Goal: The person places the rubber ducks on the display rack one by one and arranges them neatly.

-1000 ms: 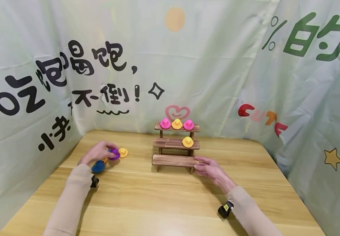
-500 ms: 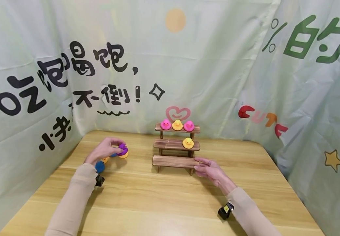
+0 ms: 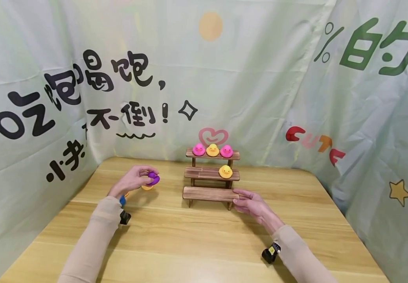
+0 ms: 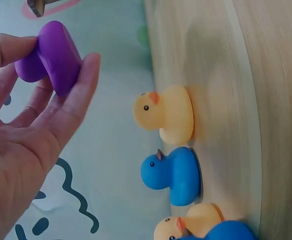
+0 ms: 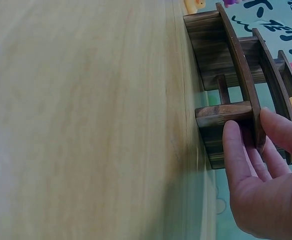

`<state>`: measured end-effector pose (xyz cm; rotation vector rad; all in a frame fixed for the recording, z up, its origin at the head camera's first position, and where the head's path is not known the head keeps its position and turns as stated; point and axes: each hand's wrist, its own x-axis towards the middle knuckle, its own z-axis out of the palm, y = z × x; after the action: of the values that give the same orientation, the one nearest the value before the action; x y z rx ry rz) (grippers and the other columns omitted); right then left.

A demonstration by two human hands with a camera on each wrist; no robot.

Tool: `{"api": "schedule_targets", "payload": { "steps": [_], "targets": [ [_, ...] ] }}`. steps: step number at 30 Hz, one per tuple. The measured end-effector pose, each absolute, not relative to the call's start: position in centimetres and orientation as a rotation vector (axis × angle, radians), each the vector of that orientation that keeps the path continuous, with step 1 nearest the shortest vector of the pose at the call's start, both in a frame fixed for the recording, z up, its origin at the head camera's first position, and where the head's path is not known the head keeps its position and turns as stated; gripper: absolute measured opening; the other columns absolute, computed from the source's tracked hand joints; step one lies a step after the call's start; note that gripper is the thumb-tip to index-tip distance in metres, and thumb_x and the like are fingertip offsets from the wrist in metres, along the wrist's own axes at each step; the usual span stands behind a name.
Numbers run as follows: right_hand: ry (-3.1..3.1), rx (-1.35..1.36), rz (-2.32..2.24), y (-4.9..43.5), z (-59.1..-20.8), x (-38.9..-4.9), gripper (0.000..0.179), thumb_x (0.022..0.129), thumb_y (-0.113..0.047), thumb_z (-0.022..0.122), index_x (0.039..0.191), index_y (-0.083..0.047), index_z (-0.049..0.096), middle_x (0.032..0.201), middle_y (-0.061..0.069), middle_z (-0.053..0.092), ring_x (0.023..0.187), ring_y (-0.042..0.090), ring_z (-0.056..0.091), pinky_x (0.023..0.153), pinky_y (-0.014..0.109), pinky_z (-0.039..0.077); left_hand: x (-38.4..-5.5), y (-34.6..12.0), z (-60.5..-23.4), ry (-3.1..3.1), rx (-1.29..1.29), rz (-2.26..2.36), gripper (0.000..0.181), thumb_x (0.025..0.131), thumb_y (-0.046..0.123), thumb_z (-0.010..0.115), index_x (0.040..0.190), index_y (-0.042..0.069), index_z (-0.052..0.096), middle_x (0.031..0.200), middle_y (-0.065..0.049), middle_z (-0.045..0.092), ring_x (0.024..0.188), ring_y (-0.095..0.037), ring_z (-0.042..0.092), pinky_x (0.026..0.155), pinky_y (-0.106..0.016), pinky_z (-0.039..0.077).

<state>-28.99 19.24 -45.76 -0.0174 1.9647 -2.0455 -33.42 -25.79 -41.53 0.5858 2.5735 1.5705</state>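
Observation:
My left hand (image 3: 146,175) pinches a purple duck (image 3: 153,179) just above the table, left of the wooden three-step stand (image 3: 211,173). The left wrist view shows the purple duck (image 4: 53,55) between thumb (image 4: 78,85) and fingers. Below it a yellow duck (image 4: 168,116), a blue duck (image 4: 176,175) and further ducks sit on the table. My right hand (image 3: 238,195) holds the right end of the stand's bare bottom step (image 5: 240,95), thumb (image 5: 234,150) on one side, fingers on the other. Two pink ducks (image 3: 198,149) and a yellow one (image 3: 212,149) line the top step.
Another yellow duck (image 3: 225,171) sits at the right of the middle step. The wooden table (image 3: 197,243) is walled by printed cloth (image 3: 260,78) at the back and both sides. A yellow duck (image 3: 147,187) and a blue one (image 3: 122,200) peek out beneath my left hand.
My left hand has lifted the purple duck off the pile and carried it right, towards the stand. The right hand has stayed on the bottom step.

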Motion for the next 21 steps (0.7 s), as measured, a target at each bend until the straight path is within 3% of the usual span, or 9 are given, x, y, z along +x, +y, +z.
{"api": "schedule_targets", "payload": {
  "steps": [5, 11, 16, 21],
  "targets": [
    [1.965, -0.014, -2.042, 19.3, -45.6, -29.0, 0.057, 0.092, -0.001, 0.064, 0.145, 0.004, 0.041, 0.117, 0.010, 0.050, 0.092, 0.012, 0.063, 0.098, 0.039, 0.052, -33.6, -24.9, -41.5, 2.659, 0.617, 1.529, 0.033, 0.088, 0.019, 0.074, 0.117, 0.004, 0.067, 0.116, -0.015, 0.068, 0.113, -0.030, 0.061, 0.081, -0.026, 0.055],
    [1.971, -0.018, -2.034, 19.2, -45.5, -29.0, 0.056, 0.093, -0.001, 0.063, 0.144, 0.004, 0.042, 0.116, 0.010, 0.049, 0.091, 0.011, 0.063, 0.097, 0.038, 0.053, -34.1, -23.5, -41.5, 2.740, 0.736, 1.540, 0.026, 0.087, 0.023, 0.076, 0.104, 0.004, 0.071, 0.103, -0.008, 0.071, 0.102, -0.024, 0.063, 0.085, -0.033, 0.052],
    [1.978, -0.014, -2.033, 19.2, -45.5, -29.0, 0.055, 0.093, -0.001, 0.064, 0.144, 0.005, 0.043, 0.116, 0.011, 0.049, 0.090, 0.010, 0.063, 0.094, 0.036, 0.054, -34.0, -22.0, -41.3, 2.735, 0.722, 1.588, 0.026, 0.085, 0.022, 0.078, 0.106, 0.008, 0.071, 0.105, -0.008, 0.071, 0.106, -0.023, 0.064, 0.083, -0.029, 0.052],
    [1.986, -0.019, -2.042, 19.3, -45.8, -29.1, 0.055, 0.092, 0.000, 0.063, 0.143, 0.006, 0.043, 0.128, 0.018, 0.044, 0.092, 0.010, 0.063, 0.094, 0.036, 0.054, -33.8, -20.8, -40.9, 2.692, 0.702, 1.627, 0.031, 0.082, 0.018, 0.081, 0.109, 0.009, 0.070, 0.111, -0.013, 0.069, 0.113, -0.031, 0.062, 0.084, -0.028, 0.053]
  ]
}}
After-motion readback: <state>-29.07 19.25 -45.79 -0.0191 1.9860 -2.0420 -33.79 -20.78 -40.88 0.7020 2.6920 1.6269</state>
